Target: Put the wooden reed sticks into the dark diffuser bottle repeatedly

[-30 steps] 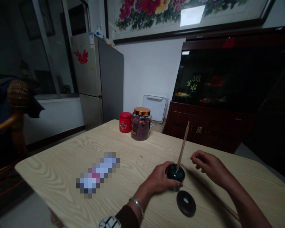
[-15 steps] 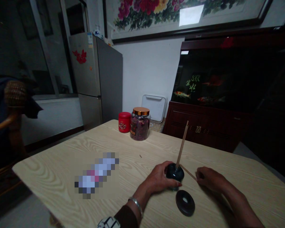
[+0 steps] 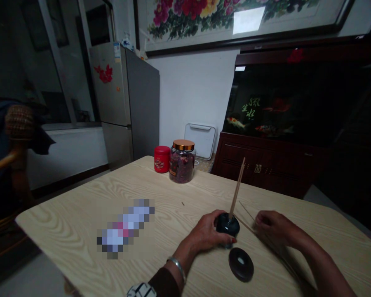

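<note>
My left hand (image 3: 204, 235) is wrapped round a small dark round holder (image 3: 228, 225) on the wooden table (image 3: 154, 231). Thin brown incense sticks (image 3: 236, 189) stand upright in the holder and lean slightly right. My right hand (image 3: 273, 229) is just right of the holder, its fingers pinched on one thin loose stick (image 3: 245, 212) whose far end rises off the table. More thin sticks (image 3: 281, 258) lie on the table under my right forearm. A dark round lid (image 3: 241, 264) with a pale centre lies in front of the holder.
A red tin (image 3: 162, 159) and a glass jar (image 3: 182, 161) with a copper lid stand at the table's far edge. A blurred packet (image 3: 125, 227) lies at the left of the table. A fridge, a dark fish-tank cabinet and a wooden chair surround the table.
My right hand dropped from above the table to the loose sticks, pinched one and lifted its far end. My left hand stayed on the holder.
</note>
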The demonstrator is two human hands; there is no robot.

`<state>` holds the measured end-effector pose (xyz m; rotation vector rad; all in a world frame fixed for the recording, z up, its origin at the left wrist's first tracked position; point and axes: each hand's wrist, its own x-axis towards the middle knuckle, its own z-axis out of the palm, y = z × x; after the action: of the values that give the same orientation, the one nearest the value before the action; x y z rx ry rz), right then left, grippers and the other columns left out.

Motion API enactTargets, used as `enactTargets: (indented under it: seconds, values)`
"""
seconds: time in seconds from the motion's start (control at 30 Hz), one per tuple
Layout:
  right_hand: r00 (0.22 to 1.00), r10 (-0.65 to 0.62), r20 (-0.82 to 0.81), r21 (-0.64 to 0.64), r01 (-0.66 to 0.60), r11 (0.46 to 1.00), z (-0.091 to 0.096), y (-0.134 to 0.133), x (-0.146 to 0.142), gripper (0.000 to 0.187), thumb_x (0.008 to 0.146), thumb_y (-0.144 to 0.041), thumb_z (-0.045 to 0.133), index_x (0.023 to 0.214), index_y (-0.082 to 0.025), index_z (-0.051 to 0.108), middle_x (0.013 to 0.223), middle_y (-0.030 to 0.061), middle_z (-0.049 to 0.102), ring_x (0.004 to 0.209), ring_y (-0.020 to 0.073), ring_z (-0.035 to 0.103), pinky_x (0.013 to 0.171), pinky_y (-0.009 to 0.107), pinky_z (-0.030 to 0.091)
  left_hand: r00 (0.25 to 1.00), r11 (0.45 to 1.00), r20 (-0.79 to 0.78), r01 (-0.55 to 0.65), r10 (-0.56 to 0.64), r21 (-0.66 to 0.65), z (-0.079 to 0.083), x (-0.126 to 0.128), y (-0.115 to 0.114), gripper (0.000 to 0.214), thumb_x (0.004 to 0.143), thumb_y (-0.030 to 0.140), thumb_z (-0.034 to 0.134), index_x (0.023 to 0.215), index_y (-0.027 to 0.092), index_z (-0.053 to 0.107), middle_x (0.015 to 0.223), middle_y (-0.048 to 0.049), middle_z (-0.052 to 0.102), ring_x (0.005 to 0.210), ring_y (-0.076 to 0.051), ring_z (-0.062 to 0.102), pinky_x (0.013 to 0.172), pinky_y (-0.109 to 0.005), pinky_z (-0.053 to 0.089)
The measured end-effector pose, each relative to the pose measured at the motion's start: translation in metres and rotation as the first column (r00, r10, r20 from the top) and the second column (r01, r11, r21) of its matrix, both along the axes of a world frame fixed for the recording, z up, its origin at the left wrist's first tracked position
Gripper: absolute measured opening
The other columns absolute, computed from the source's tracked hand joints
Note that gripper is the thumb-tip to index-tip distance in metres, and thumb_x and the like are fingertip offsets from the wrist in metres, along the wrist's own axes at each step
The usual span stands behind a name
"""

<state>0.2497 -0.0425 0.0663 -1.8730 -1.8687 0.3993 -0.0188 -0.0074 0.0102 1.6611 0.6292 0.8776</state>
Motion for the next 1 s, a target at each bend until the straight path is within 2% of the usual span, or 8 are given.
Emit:
enactTargets:
  seconds: [0.1, 0.2, 0.33, 0.43, 0.53, 0.67, 0.83, 1.0]
  values:
    - [0.959, 0.080, -0.273, 0.144, -0.041, 0.989, 0.027, -0.006, -0.001, 0.023, 0.069, -0.043, 0.071, 0.069, -0.020, 0.071, 0.066, 0.0021, 0.068, 0.063, 0.0183, 0.058, 0.059, 0.029, 0.045, 1.000, 0.999, 0.019, 0.023, -0.022, -0.026, 0.000, 0.000, 0.000, 0.071, 0.056, 0.033, 0.090, 0.120, 0.017, 0.065, 0.101, -0.0035, 0.068, 0.092, -0.019, 0.059, 0.086, -0.029, 0.046]
    - [0.858, -0.027, -0.513, 0.348, 0.236, 0.907, 0.054, -0.016, -0.007, 0.035, 0.066, -0.049, 0.078, 0.085, -0.021, 0.074, 0.074, 0.0035, 0.069, 0.066, 0.0185, 0.059, 0.054, 0.028, 0.044, 0.999, 0.999, 0.028, 0.024, -0.023, -0.032, 0.000, 0.000, 0.000, 0.071, 0.055, 0.033, 0.091, 0.120, 0.017, 0.065, 0.101, -0.0036, 0.068, 0.092, -0.019, 0.060, 0.086, -0.029, 0.046]
    - [0.554, 0.063, -0.830, 0.429, 0.561, 0.708, 0.079, -0.030, -0.027, 0.036, 0.060, -0.038, 0.087, 0.088, -0.022, 0.073, 0.081, 0.0014, 0.067, 0.070, 0.0137, 0.059, 0.053, 0.022, 0.045, 0.999, 0.999, 0.048, 0.027, -0.026, -0.035, -0.001, 0.001, 0.000, 0.070, 0.055, 0.031, 0.091, 0.119, 0.017, 0.066, 0.102, -0.0042, 0.068, 0.093, -0.020, 0.060, 0.086, -0.029, 0.046]
    - [0.405, 0.184, -0.895, 0.418, 0.620, 0.664, 0.087, -0.034, -0.043, 0.033, 0.057, -0.029, 0.090, 0.084, -0.021, 0.073, 0.084, 0.0014, 0.066, 0.071, 0.0111, 0.061, 0.051, 0.018, 0.045, 0.999, 0.999, 0.042, 0.024, -0.023, -0.025, 0.001, 0.000, -0.001, 0.069, 0.056, 0.032, 0.090, 0.119, 0.017, 0.066, 0.102, -0.0043, 0.069, 0.093, -0.020, 0.060, 0.087, -0.030, 0.046]
    - [0.423, 0.225, -0.878, 0.459, 0.605, 0.651, 0.084, -0.032, -0.053, 0.031, 0.060, -0.030, 0.089, 0.085, -0.023, 0.073, 0.086, 0.0009, 0.067, 0.072, 0.0114, 0.061, 0.051, 0.018, 0.047, 0.999, 0.999, 0.034, 0.032, -0.031, -0.033, 0.002, 0.000, -0.002, 0.070, 0.057, 0.032, 0.090, 0.121, 0.017, 0.065, 0.102, -0.0040, 0.069, 0.093, -0.019, 0.060, 0.087, -0.030, 0.046]
    - [0.519, 0.185, -0.835, 0.493, 0.552, 0.673, 0.075, -0.026, -0.062, 0.029, 0.067, -0.035, 0.086, 0.090, -0.023, 0.073, 0.084, 0.0008, 0.067, 0.071, 0.0116, 0.059, 0.053, 0.019, 0.046, 0.999, 0.999, 0.025, 0.024, -0.023, -0.029, 0.002, 0.000, -0.001, 0.072, 0.056, 0.033, 0.090, 0.121, 0.016, 0.065, 0.101, -0.0036, 0.068, 0.093, -0.020, 0.060, 0.088, -0.030, 0.046]
    - [0.625, 0.105, -0.774, 0.484, 0.476, 0.734, 0.066, -0.022, -0.074, 0.030, 0.072, -0.041, 0.081, 0.094, -0.022, 0.072, 0.088, 0.0024, 0.068, 0.073, 0.0133, 0.059, 0.056, 0.022, 0.046, 1.000, 0.999, 0.017, 0.011, -0.010, -0.037, 0.000, 0.000, 0.000, 0.073, 0.054, 0.034, 0.091, 0.121, 0.017, 0.065, 0.100, -0.0037, 0.069, 0.093, -0.020, 0.060, 0.089, -0.031, 0.046]
    - [0.740, 0.108, -0.664, 0.474, 0.305, 0.826, 0.053, -0.015, -0.085, 0.026, 0.079, -0.042, 0.075, 0.097, -0.022, 0.070, 0.087, 0.0014, 0.067, 0.072, 0.0136, 0.056, 0.058, 0.025, 0.044, 0.999, 1.000, 0.027, 0.020, -0.020, -0.023, 0.003, -0.001, -0.002, 0.069, 0.055, 0.035, 0.090, 0.117, 0.016, 0.066, 0.101, -0.0046, 0.069, 0.093, -0.021, 0.061, 0.089, -0.031, 0.046]
